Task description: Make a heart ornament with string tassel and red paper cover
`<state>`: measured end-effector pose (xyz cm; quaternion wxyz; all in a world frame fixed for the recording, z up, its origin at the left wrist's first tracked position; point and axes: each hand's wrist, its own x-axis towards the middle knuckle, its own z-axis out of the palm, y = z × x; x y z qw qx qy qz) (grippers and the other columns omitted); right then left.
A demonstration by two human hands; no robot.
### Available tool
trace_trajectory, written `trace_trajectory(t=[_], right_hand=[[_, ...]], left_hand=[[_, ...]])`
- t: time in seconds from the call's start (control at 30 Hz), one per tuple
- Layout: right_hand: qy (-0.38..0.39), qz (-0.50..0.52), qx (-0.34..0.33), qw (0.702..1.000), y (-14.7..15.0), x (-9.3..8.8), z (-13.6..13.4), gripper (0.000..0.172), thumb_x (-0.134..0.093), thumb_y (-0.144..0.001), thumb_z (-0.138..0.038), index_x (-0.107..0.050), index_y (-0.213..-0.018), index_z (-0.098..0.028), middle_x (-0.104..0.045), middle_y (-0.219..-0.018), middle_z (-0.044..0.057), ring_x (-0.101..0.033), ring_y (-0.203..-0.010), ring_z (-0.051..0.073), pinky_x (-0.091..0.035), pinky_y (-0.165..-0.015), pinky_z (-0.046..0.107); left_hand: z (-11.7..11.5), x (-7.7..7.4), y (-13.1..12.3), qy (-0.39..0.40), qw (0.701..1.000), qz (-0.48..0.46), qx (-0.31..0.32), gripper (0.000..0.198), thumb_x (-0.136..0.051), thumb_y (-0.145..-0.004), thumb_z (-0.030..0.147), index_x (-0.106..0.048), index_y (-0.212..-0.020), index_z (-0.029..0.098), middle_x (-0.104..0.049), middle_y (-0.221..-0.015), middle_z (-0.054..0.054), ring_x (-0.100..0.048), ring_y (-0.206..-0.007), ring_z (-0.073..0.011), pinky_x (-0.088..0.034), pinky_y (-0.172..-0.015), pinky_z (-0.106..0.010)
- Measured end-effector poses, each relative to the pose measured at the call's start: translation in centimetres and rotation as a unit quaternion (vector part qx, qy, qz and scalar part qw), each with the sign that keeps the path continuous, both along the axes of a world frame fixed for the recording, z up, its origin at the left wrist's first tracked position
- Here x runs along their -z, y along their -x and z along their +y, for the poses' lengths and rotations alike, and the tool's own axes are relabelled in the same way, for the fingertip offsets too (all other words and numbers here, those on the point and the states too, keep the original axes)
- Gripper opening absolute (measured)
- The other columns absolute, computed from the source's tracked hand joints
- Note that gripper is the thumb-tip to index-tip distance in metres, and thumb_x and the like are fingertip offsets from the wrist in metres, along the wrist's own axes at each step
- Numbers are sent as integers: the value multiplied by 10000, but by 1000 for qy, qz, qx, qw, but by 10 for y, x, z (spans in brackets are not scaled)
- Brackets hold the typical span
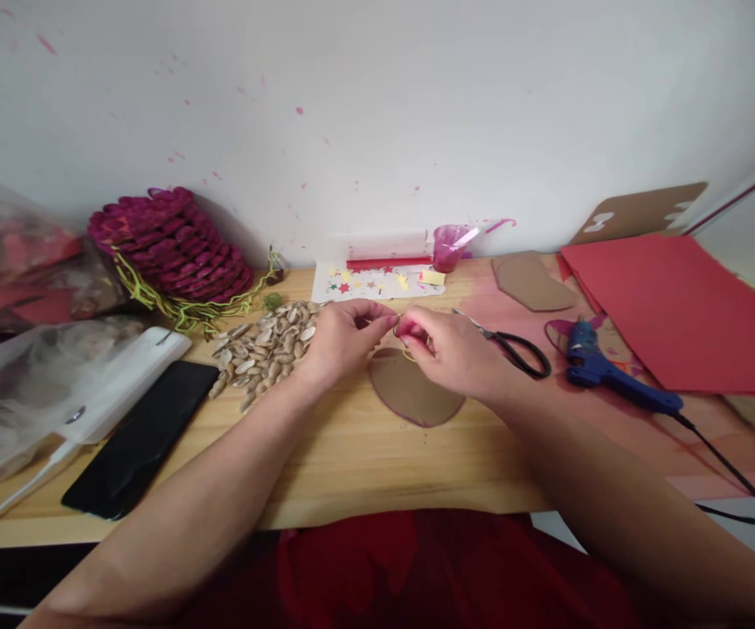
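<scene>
Red clothing is showing nearest. My left grip and right grip are pinching yellow string by cardboard.

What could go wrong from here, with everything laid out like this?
The scissors lie close by the right hand, so a sideways move might catch a blade. The cord of the blue glue gun runs past the table edge; a snag could drag the gun. The loose peanut shells beside the left hand might scatter if brushed.
</scene>
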<state>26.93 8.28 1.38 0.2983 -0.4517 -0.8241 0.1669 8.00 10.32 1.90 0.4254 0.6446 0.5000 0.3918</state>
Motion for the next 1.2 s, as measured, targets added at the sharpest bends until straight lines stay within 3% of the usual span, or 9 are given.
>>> trace_trajectory(t=[0.3, 0.77, 1.2], right_hand=[[20, 19, 4, 1000, 1, -1, -1, 177, -521, -927, -170, -678, -1001, -203, -729, -845, 22, -619, -684, 149, -401, -630, 278], [-27, 32, 5, 999, 1, 2, 1, 258, -547, -921, -167, -727, -1105, -195, -737, -783, 25, -572, -584, 126, -385, -585, 272], [79, 92, 23, 992, 1, 4, 3, 340, -580, -932, -254, -729, -1237, -232, -744, -769, 17, -572, -567, 135, -403, -547, 283]], left_hand=[[2, 1, 2, 69, 994, -88, 9, 228, -805, -738, 371, -778, -829, 163, -690, -701, -9, -528, -533, -76, -437, -514, -201], [7, 6, 3, 136, 968, -210, -9, 434, -939, -547, 393, -790, -868, 142, -676, -621, 1, -512, -474, -55, -412, -480, -196], [6, 6, 2, 101, 973, -208, -12, 382, -919, -598, 392, -764, -840, 141, -669, -655, 13, -498, -490, -46, -411, -502, -200]])
